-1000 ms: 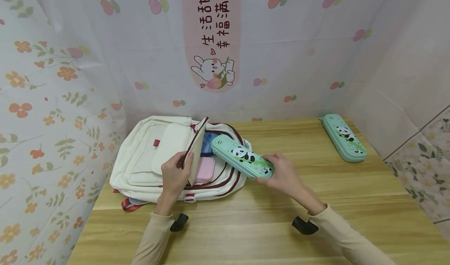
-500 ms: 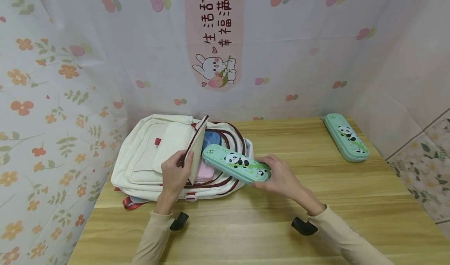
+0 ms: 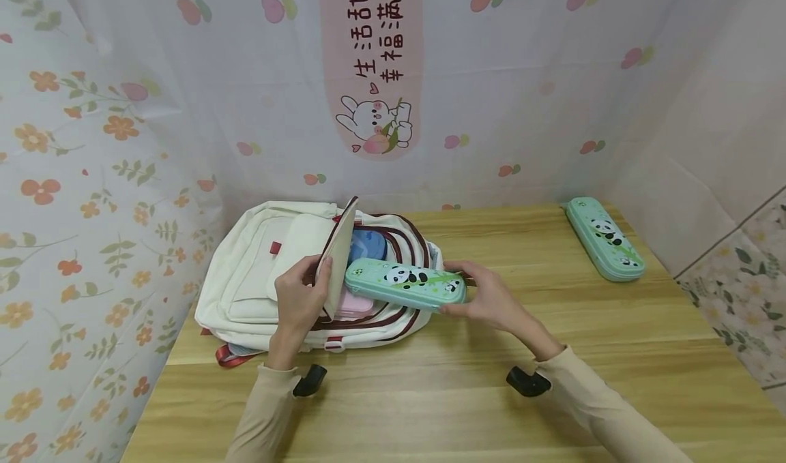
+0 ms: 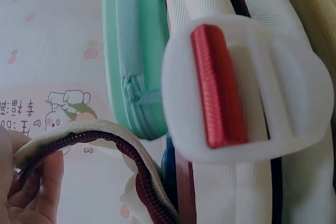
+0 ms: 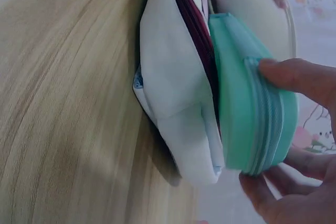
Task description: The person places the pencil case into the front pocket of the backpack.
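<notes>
A cream backpack (image 3: pixel 252 272) with dark red zips lies on the table, its front flap raised. My left hand (image 3: pixel 301 296) pinches the edge of that flap (image 4: pixel 84 132) and holds it up. In my right hand (image 3: pixel 491 299) is a mint-green pencil case (image 3: pixel 405 282) with pandas on it, gripped at its right end between thumb and fingers (image 5: pixel 294 77). Its left end reaches in behind the raised flap, over the pocket opening. Inside the pocket a blue item (image 3: pixel 368 245) and a pink item (image 3: pixel 355 305) show, partly covered by the case.
A second mint-green panda pencil case (image 3: pixel 604 239) lies at the back right of the wooden table (image 3: pixel 430 408). A patterned curtain (image 3: pixel 522 74) hangs behind the table. The backpack's white buckle (image 4: pixel 252 87) looms large in the left wrist view.
My right hand has brought the pencil case left and turned it closer to level, so its left end sits nearer the flap. The left hand keeps hold of the flap, which stands slightly more upright.
</notes>
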### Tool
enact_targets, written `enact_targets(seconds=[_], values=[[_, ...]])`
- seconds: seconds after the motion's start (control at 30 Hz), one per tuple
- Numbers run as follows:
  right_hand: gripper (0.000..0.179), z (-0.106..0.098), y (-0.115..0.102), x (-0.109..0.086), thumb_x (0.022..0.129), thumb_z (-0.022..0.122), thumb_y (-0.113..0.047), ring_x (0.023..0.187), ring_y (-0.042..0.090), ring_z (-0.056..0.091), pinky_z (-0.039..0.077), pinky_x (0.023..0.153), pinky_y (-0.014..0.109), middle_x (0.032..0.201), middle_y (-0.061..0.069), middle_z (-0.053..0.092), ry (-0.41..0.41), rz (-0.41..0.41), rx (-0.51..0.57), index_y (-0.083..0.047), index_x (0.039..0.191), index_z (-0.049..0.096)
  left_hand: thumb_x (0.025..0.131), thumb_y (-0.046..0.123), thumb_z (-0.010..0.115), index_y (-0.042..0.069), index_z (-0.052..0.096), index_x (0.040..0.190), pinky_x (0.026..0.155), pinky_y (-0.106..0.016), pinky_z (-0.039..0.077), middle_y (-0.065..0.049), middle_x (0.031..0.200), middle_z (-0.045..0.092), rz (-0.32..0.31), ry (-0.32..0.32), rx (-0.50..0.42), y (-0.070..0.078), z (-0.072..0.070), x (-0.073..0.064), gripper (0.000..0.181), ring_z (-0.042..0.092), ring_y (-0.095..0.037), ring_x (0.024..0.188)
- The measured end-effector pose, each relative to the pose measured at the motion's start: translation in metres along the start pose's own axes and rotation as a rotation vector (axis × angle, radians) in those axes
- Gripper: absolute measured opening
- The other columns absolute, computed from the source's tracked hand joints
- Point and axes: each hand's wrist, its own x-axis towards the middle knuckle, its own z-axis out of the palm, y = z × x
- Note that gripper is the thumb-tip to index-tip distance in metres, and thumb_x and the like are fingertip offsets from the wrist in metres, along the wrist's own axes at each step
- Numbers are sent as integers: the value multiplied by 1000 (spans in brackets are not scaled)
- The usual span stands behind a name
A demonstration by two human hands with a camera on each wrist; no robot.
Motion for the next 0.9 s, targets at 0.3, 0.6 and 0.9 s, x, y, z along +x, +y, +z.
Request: enact_targets(seconds=[0.3,0.6,0.9], values=[[71,-1,8,8,70,94,-20,116,37,64,52,100,54,128,18,67,20,8,81,2,129,63,92,6,72,-5,75,95,58,-9,45,-16,80,75,19,-3,-11,0,1,2,12,62,-14,60],[71,5,9,15,74,92,-19,117,41,65,53,98,53,132,20,65,30,46,139,3,133,59,93,6,71,-6,75,95,60,-8,46,-18,82,75,42,28,-6,2,1,5,12,67,-21,60],[64,12,8,26,77,85,-1,125,43,59,50,102,40,134,28,58,32,48,236,10,133,56,89,-1,73,-5,76,92,60,-9,46,-17,79,75,63,72,-35,9,6,9,6,64,-16,60]])
